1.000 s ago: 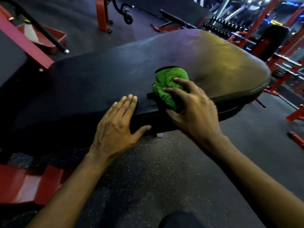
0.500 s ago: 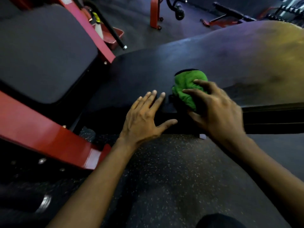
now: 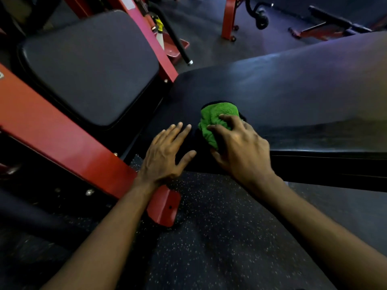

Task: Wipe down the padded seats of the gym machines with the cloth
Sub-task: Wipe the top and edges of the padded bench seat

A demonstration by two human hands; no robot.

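A long black padded bench seat [image 3: 282, 95] runs from the centre to the right edge. A bunched green cloth [image 3: 215, 117] lies on its near edge. My right hand [image 3: 240, 145] grips the cloth, fingers curled over it and thumb under its lower side. My left hand [image 3: 165, 153] rests flat on the pad just left of the cloth, fingers straight and thumb spread. A second dark padded seat [image 3: 90, 65] sits at the upper left, tilted in a red frame.
A red steel frame beam [image 3: 69, 147] slants across the left, ending in a foot [image 3: 165, 208] by my left forearm. A spray bottle [image 3: 159, 31] stands behind the left seat. More red machine frames [image 3: 229, 17] stand at the back. Speckled rubber floor [image 3: 219, 237] lies below.
The view has swung left along the bench, bringing the second seat and red beam into sight. Both hands and the cloth have slid left along the pad's near edge.
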